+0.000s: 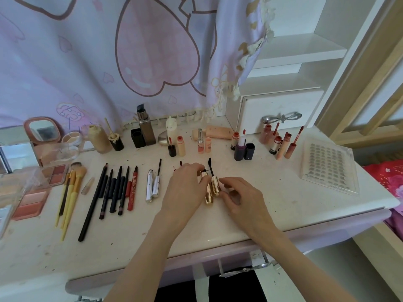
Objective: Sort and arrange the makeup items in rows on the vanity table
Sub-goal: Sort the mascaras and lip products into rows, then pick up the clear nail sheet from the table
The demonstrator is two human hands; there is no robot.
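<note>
On a scuffed white vanity table [272,205], left to right: blush palettes [30,203] in coral and pink, yellow-handled brushes [69,192], slim dark pencils [113,190] and a red liner [132,190] fanned in a row, two chrome mascara pieces [153,186]. At centre, left hand [185,188] arched palm-down, fingertips pinching the black neck of a glossy gold mascara tube [208,190]; beside it, touching, a gold-capped wand [214,182], bristles pointing away. Right hand [242,197] curled, fingertips pressed to the gold cap. Behind, bottles and lip glosses [281,142] upright; far right, a ridged clear lash tray [329,166].
</note>
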